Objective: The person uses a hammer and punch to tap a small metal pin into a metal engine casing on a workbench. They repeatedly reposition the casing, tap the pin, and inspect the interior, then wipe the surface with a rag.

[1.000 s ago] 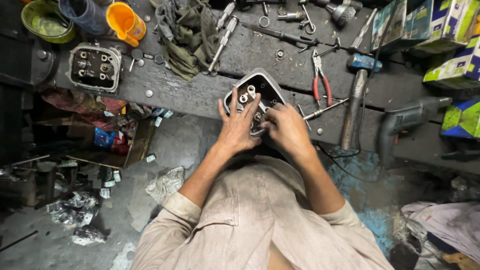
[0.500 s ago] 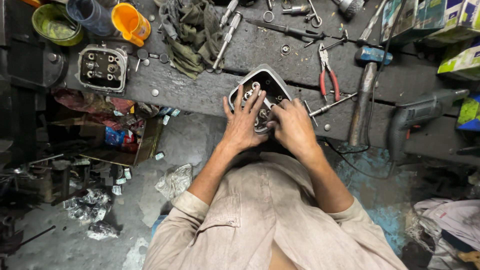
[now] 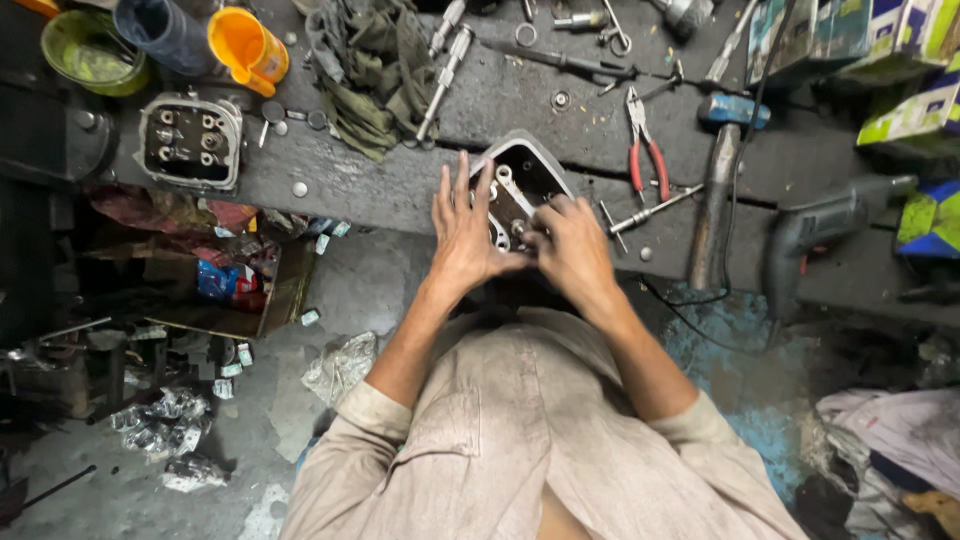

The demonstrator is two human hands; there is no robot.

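A grey metal cylinder head (image 3: pixel 520 175) lies at the near edge of the dark workbench (image 3: pixel 380 185), its open face up. My left hand (image 3: pixel 465 225) rests flat over its left side with the fingers spread. My right hand (image 3: pixel 572 250) is curled over its lower right part, the fingertips pinched at a small metal piece inside; what they pinch is mostly hidden.
A second cylinder head (image 3: pixel 190 140) sits at the bench's left. Red-handled pliers (image 3: pixel 645 145), a hammer (image 3: pixel 715 190), an electric drill (image 3: pixel 825 225), a green rag (image 3: pixel 365 75), an orange cup (image 3: pixel 245 45) and screwdrivers crowd the bench. Boxes (image 3: pixel 900 70) stand at the right.
The view has shifted slightly. My left fingers have spread wider over the head, and my right hand has drawn in towards its lower right corner.
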